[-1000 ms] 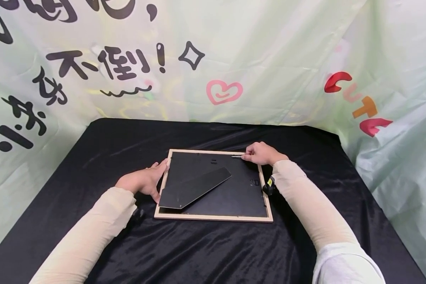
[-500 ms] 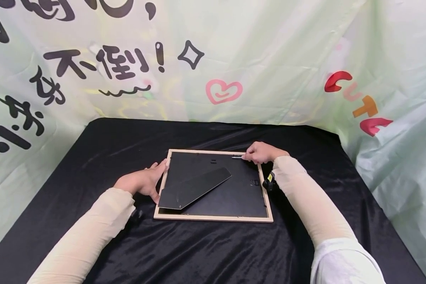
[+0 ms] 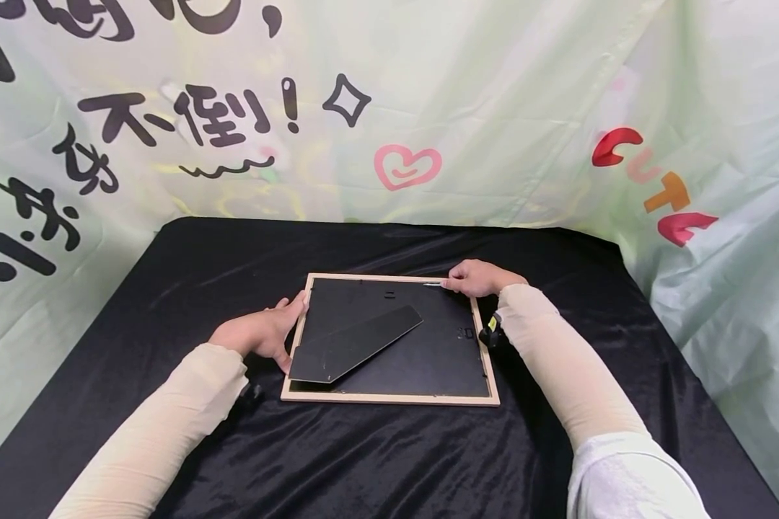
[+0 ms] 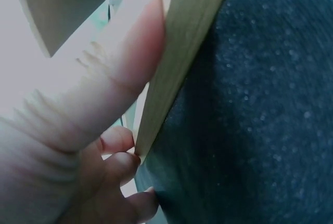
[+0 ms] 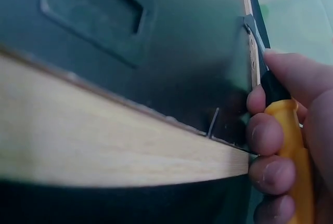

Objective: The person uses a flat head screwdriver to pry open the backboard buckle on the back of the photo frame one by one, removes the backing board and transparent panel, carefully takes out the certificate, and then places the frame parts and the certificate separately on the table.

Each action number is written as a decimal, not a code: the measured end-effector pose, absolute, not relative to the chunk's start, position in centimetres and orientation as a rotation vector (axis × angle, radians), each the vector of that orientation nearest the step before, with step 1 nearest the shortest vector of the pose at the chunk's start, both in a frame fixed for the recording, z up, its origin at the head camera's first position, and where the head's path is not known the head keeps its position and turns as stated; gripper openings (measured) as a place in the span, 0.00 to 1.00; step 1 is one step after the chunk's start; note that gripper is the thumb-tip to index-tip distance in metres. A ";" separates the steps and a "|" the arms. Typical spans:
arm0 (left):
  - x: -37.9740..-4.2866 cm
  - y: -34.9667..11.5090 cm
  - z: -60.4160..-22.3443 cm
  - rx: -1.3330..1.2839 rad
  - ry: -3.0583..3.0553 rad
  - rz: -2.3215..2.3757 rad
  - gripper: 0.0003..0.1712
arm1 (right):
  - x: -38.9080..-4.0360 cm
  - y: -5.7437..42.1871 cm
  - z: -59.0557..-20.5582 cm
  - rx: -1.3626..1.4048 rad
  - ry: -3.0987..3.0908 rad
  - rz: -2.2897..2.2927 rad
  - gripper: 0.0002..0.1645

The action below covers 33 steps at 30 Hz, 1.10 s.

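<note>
A picture frame (image 3: pixel 389 398) with a pale wooden rim lies face down, its black backing board (image 3: pixel 422 367) upward. My left hand (image 3: pixel 260 331) rests against the frame's left side, thumb and fingers spread along the rim. In the left wrist view, the thumb (image 4: pixel 130 52) presses the wooden edge and the other fingers touch near its far corner. My right hand (image 3: pixel 480 279) grips a flat-blade screwdriver (image 5: pixel 286 130) by its yellow and black handle at the far right corner. The screwdriver's tip (image 5: pixel 250 22) sits at the inner edge of the far rim, where a small tab shows.
The frame's black easel leg (image 3: pixel 363 342) slants across the backing. Several small metal tabs stick out along the inner rim, one tab (image 5: pixel 213 122) bent upright. Black cloth (image 3: pixel 389 461) covers the table. A printed pale curtain (image 3: pixel 493 108) hangs behind and at the sides.
The screwdriver's shaft has tilted slightly at the far rim as the right hand shifts a little. The left hand and the frame have stayed in place.
</note>
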<state>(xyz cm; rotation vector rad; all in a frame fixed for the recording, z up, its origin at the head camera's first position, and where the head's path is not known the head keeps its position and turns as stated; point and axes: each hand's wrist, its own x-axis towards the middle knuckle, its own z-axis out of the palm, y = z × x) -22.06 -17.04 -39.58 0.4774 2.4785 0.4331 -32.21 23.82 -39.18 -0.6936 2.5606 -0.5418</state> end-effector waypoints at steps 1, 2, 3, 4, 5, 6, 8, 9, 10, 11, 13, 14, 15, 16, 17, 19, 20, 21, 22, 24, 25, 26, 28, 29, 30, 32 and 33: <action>-22.0 -17.0 -39.5 0.472 2.474 0.429 0.84 | -32.3 23.8 -39.2 -0.728 2.580 -0.510 0.22; -22.0 -17.0 -39.4 0.474 2.471 0.421 0.84 | -32.3 23.7 -39.2 -0.752 2.592 -0.490 0.22; -22.0 -16.9 -39.3 0.478 2.467 0.415 0.84 | -32.3 23.7 -39.2 -0.758 2.601 -0.475 0.22; -22.0 -16.8 -39.3 0.477 2.462 0.410 0.84 | -32.3 23.8 -39.3 -0.758 2.607 -0.463 0.22; -22.0 -16.7 -39.2 0.485 2.458 0.406 0.83 | -32.3 23.9 -39.3 -0.759 2.613 -0.450 0.22; -22.0 -16.6 -39.2 0.490 2.455 0.399 0.83 | -32.2 24.0 -39.4 -0.759 2.615 -0.441 0.22; -22.1 -16.6 -39.3 0.498 2.446 0.389 0.83 | -32.2 24.1 -39.4 -0.769 2.618 -0.424 0.22; -22.1 -16.6 -39.3 0.497 2.444 0.389 0.83 | -32.3 24.1 -39.5 -0.776 2.622 -0.414 0.22; -22.1 -16.6 -39.3 0.496 2.443 0.387 0.83 | -32.3 24.1 -39.6 -0.794 2.627 -0.403 0.22; -22.1 -16.6 -39.3 0.493 2.441 0.386 0.83 | -32.3 24.0 -39.6 -0.808 2.630 -0.395 0.22; -22.1 -16.7 -39.4 0.494 2.440 0.380 0.83 | -32.2 24.0 -39.6 -0.828 2.633 -0.377 0.21; -22.1 -16.7 -39.4 0.495 2.441 0.380 0.83 | -32.2 23.9 -39.7 -0.828 2.635 -0.373 0.22; -22.2 -16.7 -39.4 0.497 2.441 0.380 0.83 | -32.2 23.9 -39.7 -0.829 2.634 -0.366 0.22; -22.2 -16.7 -39.4 0.499 2.439 0.379 0.83 | -32.2 23.9 -39.7 -0.824 2.634 -0.359 0.22; -22.2 -16.7 -39.4 0.501 2.438 0.377 0.83 | -32.1 23.9 -39.7 -0.816 2.634 -0.353 0.22; -22.1 -16.7 -39.3 0.504 2.434 0.379 0.83 | -32.1 23.9 -39.7 -0.796 2.635 -0.351 0.22; -22.1 -16.7 -39.3 0.504 2.433 0.379 0.83 | -32.1 23.9 -39.7 -0.790 2.639 -0.351 0.22; -22.1 -16.7 -39.2 0.501 2.432 0.375 0.83 | -32.0 23.9 -39.8 -0.786 2.642 -0.355 0.22; -22.1 -16.7 -39.2 0.500 2.431 0.372 0.83 | -32.0 23.9 -39.8 -0.775 2.645 -0.364 0.22; -22.0 -16.7 -39.2 0.500 2.428 0.371 0.82 | -31.9 23.9 -39.8 -0.763 2.649 -0.376 0.22; -22.0 -16.7 -39.2 0.501 2.428 0.367 0.82 | -31.9 23.9 -39.8 -0.755 2.651 -0.381 0.23; -22.0 -16.8 -39.2 0.501 2.428 0.363 0.82 | -31.8 23.9 -39.8 -0.751 2.651 -0.387 0.23; -22.0 -16.8 -39.2 0.502 2.427 0.357 0.82 | -31.8 23.9 -39.9 -0.733 2.653 -0.396 0.23; -22.0 -16.8 -39.3 0.503 2.428 0.356 0.82 | -31.8 23.9 -39.9 -0.728 2.655 -0.398 0.23; -22.0 -16.8 -39.3 0.506 2.430 0.351 0.82 | -31.8 23.9 -39.9 -0.721 2.657 -0.403 0.23; -22.0 -16.8 -39.2 0.510 2.431 0.351 0.82 | -31.8 23.9 -39.9 -0.721 2.665 -0.408 0.24; -22.0 -16.8 -39.2 0.515 2.432 0.352 0.82 | -31.8 24.0 -39.9 -0.724 2.669 -0.413 0.24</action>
